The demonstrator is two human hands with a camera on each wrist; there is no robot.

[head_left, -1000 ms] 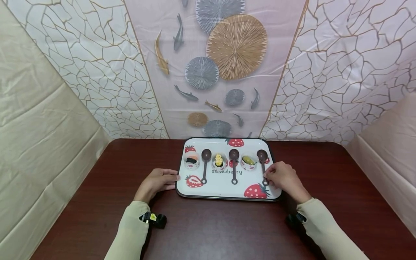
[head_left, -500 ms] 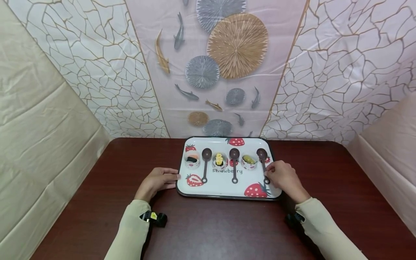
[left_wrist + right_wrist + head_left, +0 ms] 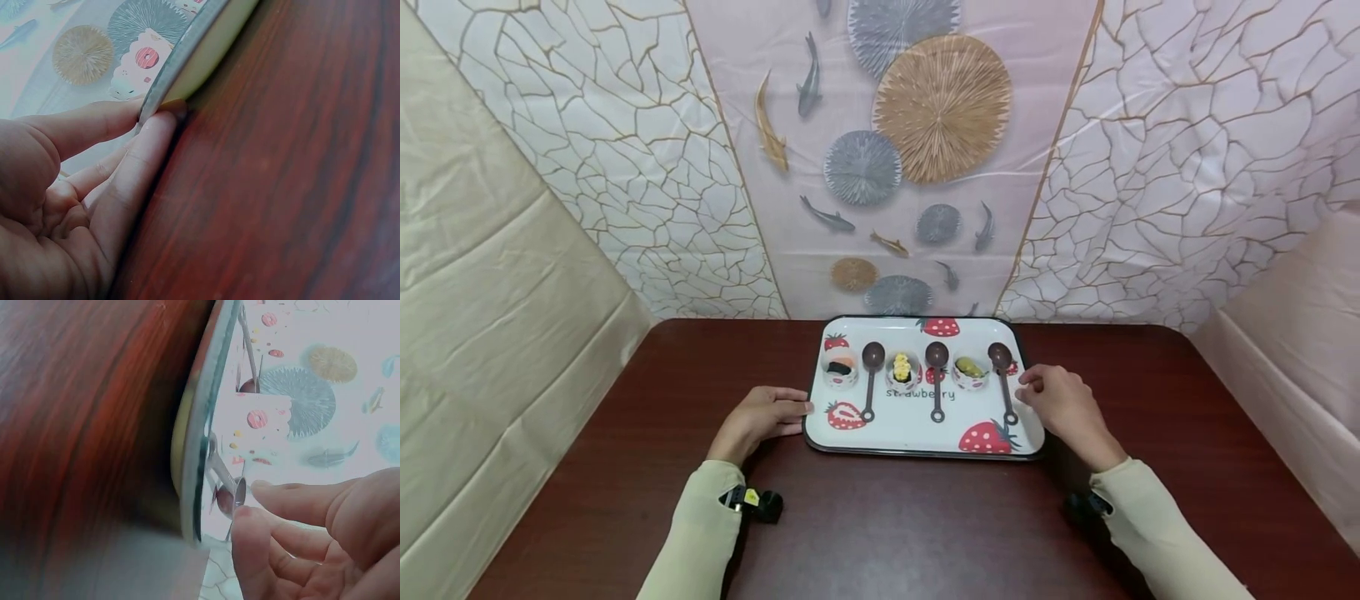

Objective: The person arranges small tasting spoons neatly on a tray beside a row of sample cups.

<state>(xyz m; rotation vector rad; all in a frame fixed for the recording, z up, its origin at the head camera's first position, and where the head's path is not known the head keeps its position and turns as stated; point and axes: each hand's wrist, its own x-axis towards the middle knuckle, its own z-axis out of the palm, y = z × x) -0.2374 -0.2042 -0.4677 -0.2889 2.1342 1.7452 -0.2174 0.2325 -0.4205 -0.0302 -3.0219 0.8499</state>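
A white strawberry-print tray (image 3: 895, 429) lies at the table's back edge in the head view. My left hand (image 3: 758, 423) pinches its left rim; in the left wrist view the thumb (image 3: 94, 125) is above the rim and a finger below. On the tray are a left cup (image 3: 840, 381) with a sushi piece, a middle cup (image 3: 902, 386) with a yellow-topped one and a right cup (image 3: 971, 383) with a green-topped one. Brown spoons (image 3: 873, 357) (image 3: 937, 356) lie between them, and another spoon (image 3: 1000, 357) lies rightmost. Beside its handle hovers my right hand (image 3: 1063, 410), thumb and finger apart, holding nothing.
A dark red-brown wooden table (image 3: 910, 525) extends in front of the tray and to both sides. Patterned cloth (image 3: 865, 167) hangs directly behind it. Beige padded panels (image 3: 497, 333) close in the left and right sides.
My right hand has let go of the rightmost spoon's handle and moved slightly right of it. The left hand stays at the tray's rim.
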